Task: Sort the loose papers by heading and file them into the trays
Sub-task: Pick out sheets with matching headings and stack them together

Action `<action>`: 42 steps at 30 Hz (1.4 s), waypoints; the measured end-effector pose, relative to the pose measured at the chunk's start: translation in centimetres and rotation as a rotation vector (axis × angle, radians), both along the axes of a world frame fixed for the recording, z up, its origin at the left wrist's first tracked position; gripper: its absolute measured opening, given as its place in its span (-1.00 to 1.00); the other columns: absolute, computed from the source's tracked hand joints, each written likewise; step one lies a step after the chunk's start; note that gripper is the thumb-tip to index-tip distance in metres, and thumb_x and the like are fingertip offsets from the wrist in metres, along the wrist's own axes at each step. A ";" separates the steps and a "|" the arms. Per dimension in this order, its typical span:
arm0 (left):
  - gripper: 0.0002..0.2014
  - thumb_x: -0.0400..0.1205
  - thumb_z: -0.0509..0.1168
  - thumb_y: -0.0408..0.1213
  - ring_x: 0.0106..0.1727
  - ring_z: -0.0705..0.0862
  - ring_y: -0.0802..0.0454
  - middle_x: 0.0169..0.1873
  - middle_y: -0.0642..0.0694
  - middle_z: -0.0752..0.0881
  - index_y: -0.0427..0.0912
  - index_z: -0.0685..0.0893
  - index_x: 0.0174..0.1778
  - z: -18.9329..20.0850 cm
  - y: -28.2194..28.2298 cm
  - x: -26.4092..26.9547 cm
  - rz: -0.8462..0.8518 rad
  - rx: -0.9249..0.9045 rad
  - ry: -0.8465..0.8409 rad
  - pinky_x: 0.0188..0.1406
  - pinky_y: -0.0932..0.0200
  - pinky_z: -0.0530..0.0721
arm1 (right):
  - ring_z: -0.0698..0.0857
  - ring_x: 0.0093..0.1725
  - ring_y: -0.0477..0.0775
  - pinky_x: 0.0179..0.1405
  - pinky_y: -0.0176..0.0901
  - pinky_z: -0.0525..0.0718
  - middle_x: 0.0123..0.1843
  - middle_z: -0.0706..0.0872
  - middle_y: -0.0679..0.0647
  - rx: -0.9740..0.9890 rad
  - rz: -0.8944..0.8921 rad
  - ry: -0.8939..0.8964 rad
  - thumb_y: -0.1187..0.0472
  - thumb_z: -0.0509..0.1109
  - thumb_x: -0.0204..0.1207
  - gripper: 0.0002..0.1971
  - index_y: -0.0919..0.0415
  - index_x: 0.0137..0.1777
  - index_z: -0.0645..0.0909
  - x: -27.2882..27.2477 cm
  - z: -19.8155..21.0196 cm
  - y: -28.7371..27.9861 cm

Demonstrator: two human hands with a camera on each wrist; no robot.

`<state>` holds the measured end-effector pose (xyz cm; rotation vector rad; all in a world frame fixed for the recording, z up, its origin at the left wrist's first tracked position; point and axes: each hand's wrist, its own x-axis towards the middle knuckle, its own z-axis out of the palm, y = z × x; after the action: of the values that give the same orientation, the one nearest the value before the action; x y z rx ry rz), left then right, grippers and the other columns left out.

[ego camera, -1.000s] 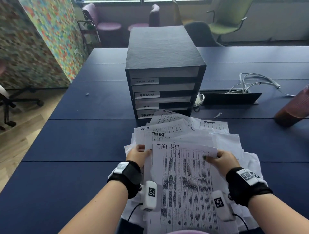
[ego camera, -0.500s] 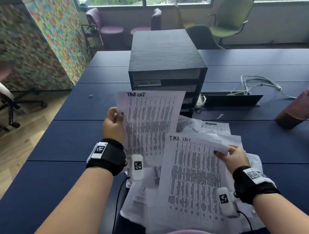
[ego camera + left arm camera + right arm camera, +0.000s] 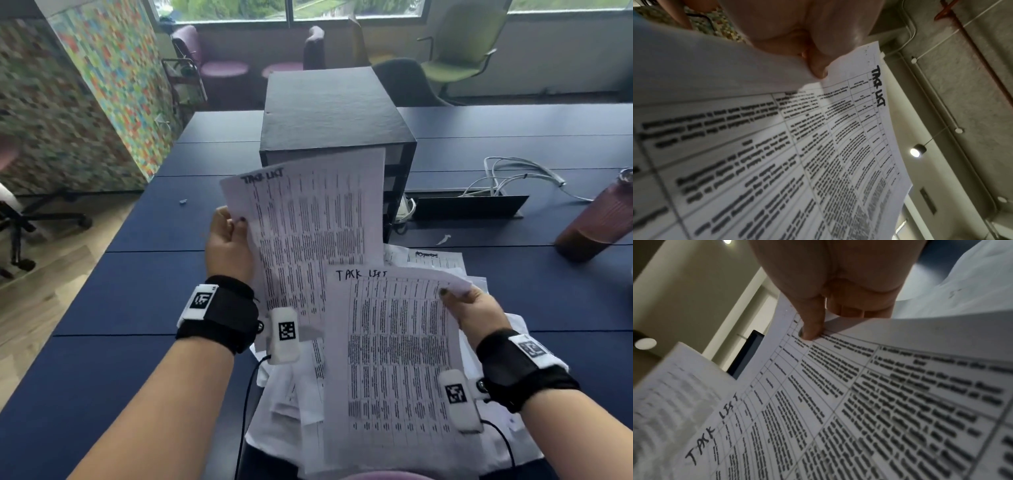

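Note:
My left hand (image 3: 228, 240) pinches the left edge of a printed sheet headed TASK LIST (image 3: 315, 219), raised in front of the black tray unit (image 3: 335, 116) and covering most of its slots. The same sheet (image 3: 818, 146) fills the left wrist view under the thumb. My right hand (image 3: 474, 306) pinches the right edge of a second TASK LIST sheet (image 3: 394, 359), held lower and nearer me; its thumb presses the sheet (image 3: 859, 394) in the right wrist view. A loose pile of papers (image 3: 438, 260) lies on the dark blue table (image 3: 137, 294) beneath both sheets.
White cables (image 3: 513, 171) and a black cable hatch (image 3: 469, 205) lie right of the tray unit. A brown bottle (image 3: 596, 219) stands at the far right. Chairs (image 3: 455, 51) line the window wall; a colourful partition (image 3: 102, 85) stands at the left.
My left hand lifted one TASK LIST sheet off the pile and raised it toward the tray unit. The right hand kept its sheet, shifting it slightly right and up.

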<state>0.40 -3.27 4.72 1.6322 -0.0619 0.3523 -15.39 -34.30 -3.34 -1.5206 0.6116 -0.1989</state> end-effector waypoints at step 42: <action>-0.66 0.56 0.36 -0.33 0.04 0.65 -0.03 0.16 -0.14 0.64 -0.10 0.61 0.26 -11.2 -1.2 -4.0 -0.093 0.326 0.688 0.00 0.20 0.54 | 0.69 -0.07 0.09 0.08 -0.14 0.52 -0.20 0.78 0.07 -0.246 -0.089 0.270 0.39 0.53 0.39 -0.78 0.15 -0.01 0.71 -2.6 -5.8 -3.2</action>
<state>-3.64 -4.51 -6.48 1.9863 0.3394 -0.3185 -17.96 -37.47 -9.17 -1.7746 0.8964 -0.1412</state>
